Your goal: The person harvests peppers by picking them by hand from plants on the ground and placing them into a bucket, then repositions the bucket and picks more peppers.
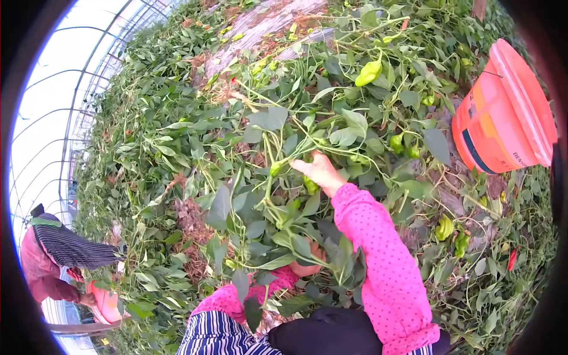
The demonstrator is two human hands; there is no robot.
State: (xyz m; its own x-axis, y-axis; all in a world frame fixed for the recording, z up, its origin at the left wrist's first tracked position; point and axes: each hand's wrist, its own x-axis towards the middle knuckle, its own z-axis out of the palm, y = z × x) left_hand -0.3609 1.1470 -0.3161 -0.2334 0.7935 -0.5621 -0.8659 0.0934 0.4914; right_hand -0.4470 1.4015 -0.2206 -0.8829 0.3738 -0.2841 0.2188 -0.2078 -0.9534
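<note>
My right hand (321, 173), in a pink dotted sleeve, reaches into the middle of the pepper plants. Its fingers are curled in, and a green pepper (310, 185) shows at its underside, partly covered by the hand. Just left of the fingertips, a small yellow-green pepper (276, 168) is on a stem. Lower down, my left hand (309, 264) is among the leaves near a branching green stem (269, 188). Leaves cover most of its fingers, so its grip is hidden.
An orange-red bucket (494, 118) stands tilted at right. More peppers hang around: a pale green one (369, 72), wrinkled ones (444, 228) and a red one (512, 260). At far left, a person in a striped head covering (77, 241) bends beside another bucket (106, 303).
</note>
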